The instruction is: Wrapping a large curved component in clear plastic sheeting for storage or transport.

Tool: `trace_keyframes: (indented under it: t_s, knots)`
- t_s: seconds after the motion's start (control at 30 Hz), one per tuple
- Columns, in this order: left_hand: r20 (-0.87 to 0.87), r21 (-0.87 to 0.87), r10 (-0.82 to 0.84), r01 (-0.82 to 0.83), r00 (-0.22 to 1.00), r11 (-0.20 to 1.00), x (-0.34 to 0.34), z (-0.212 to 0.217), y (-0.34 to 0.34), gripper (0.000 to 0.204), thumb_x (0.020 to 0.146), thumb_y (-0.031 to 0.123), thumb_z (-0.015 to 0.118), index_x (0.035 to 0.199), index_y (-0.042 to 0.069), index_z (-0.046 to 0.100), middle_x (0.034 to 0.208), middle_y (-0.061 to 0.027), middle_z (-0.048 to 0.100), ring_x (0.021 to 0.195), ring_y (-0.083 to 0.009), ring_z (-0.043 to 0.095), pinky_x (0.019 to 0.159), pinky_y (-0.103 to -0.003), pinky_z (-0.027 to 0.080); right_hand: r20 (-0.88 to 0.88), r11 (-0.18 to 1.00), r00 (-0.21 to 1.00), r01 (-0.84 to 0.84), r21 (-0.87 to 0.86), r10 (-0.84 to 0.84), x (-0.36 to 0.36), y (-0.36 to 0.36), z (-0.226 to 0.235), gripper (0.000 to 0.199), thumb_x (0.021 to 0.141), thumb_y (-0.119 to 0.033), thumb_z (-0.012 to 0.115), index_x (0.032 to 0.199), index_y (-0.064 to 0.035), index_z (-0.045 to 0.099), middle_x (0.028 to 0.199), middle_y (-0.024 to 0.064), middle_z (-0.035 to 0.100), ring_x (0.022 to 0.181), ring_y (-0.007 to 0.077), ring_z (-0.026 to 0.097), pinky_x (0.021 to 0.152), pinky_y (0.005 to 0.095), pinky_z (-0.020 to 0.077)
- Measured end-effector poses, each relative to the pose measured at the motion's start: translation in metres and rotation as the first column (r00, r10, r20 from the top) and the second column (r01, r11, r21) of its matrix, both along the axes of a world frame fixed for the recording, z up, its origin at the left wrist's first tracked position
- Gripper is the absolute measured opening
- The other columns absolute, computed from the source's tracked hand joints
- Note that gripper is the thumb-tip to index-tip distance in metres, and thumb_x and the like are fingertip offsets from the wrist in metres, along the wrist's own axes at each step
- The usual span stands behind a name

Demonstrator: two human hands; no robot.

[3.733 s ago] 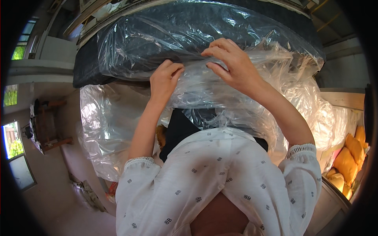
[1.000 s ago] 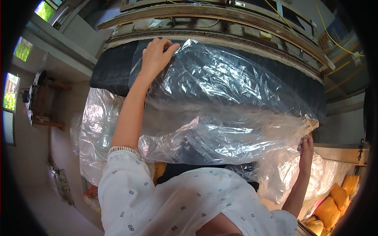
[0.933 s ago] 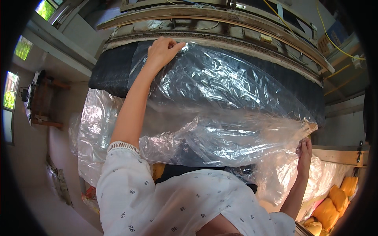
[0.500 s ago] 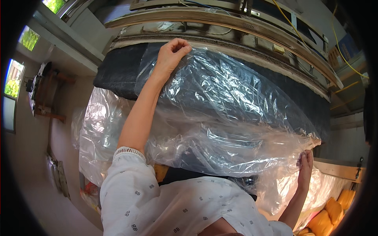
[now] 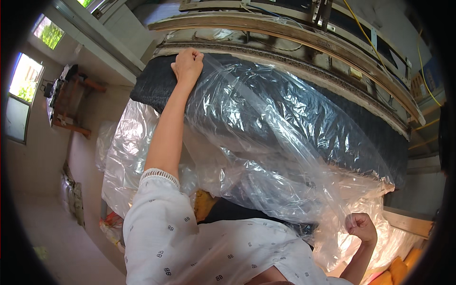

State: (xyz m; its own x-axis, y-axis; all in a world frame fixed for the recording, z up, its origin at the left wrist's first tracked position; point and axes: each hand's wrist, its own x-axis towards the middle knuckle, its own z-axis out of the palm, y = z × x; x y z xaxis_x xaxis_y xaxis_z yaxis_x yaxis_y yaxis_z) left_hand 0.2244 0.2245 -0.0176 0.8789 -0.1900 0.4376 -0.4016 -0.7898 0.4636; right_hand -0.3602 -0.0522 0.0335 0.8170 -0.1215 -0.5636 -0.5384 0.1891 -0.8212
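One long dark-covered bench [image 5: 153,80] ahead of you | clear plastic sheet [image 5: 280,121] over it, stretched slantwise between your hands | your left hand [image 5: 188,66], curled shut, pinches its far-left edge | your right hand [image 5: 362,229], fisted, grips it nearer you

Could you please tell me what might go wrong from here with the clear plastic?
The clear plastic sheet looks thin and is drawn out between the left hand and the right hand, so it might tear or slip free.
It lies creased over the dark cloth, so folds could get trapped.
Loose plastic also bunches near the person's white top and might get caught by a body movement.
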Motion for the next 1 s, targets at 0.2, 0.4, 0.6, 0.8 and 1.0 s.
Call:
trace_keyframes:
  t_s: [0.2,0.4,0.6,0.8,1.0]
  knots:
    - [0.023,0.024,-0.056,0.056,0.998,0.998,0.01,-0.009,0.0,0.016,0.077,0.026,0.064,0.086,0.013,0.066,0.082,-0.0048,0.06,0.079,-0.0217,0.058,0.069,-0.037,0.04,-0.049,0.989,0.997,-0.066,-0.134,0.06,-0.017,-0.004,-0.006,0.014,0.062,-0.009,0.066,0.062,-0.0037,0.053,0.06,0.001,0.051,0.058,0.0099,0.047,0.054,0.0239,0.0386]
    - [-0.069,-0.332,-0.191,0.158,0.979,0.93,0.034,-0.03,-0.01,0.027,0.078,0.036,0.061,0.09,0.012,0.067,0.08,-0.0064,0.065,0.076,-0.0175,0.061,0.072,-0.03,0.046,-0.158,0.986,0.978,0.117,-0.122,-0.136,-0.06,-0.013,-0.018,0.037,0.078,-0.036,0.065,0.064,-0.0025,0.058,0.062,0.0044,0.056,0.06,0.014,0.054,0.06,0.029,0.0447]
    - [0.159,0.073,-0.006,-0.006,0.987,0.997,0.147,-0.05,0.103,0.032,0.085,0.031,0.053,0.099,0.005,0.063,0.095,-0.0143,0.065,0.089,-0.0282,0.061,0.077,-0.036,0.046,0.049,0.992,0.994,-0.104,0.073,0.1,-0.035,-0.023,-0.003,0.033,0.08,-0.032,0.062,0.063,-0.0049,0.053,0.065,0.0036,0.055,0.063,0.0106,0.052,0.06,0.0254,0.0403]
    - [0.192,0.342,0.138,-0.198,0.972,0.919,0.154,-0.053,0.11,0.032,0.084,0.03,0.049,0.098,0.005,0.063,0.099,-0.0188,0.062,0.092,-0.037,0.058,0.076,-0.045,0.044,0.308,0.942,0.925,0.123,0.311,-0.223,-0.049,-0.037,-0.003,0.028,0.085,-0.03,0.058,0.07,-0.0063,0.054,0.063,0.0014,0.053,0.053,0.009,0.045,0.057,0.0203,0.0372]
    - [0.177,0.226,0.08,-0.12,0.981,0.967,0.168,-0.055,0.137,0.035,0.085,0.03,0.051,0.099,-0.001,0.061,0.096,-0.0197,0.062,0.091,-0.036,0.058,0.078,-0.043,0.043,0.359,0.692,0.718,0.686,-0.224,-0.596,-0.009,-0.046,-0.031,0.018,0.084,-0.023,0.06,0.084,-0.0047,0.059,0.07,-0.0029,0.053,0.059,0.0018,0.041,0.053,0.0178,0.0335]
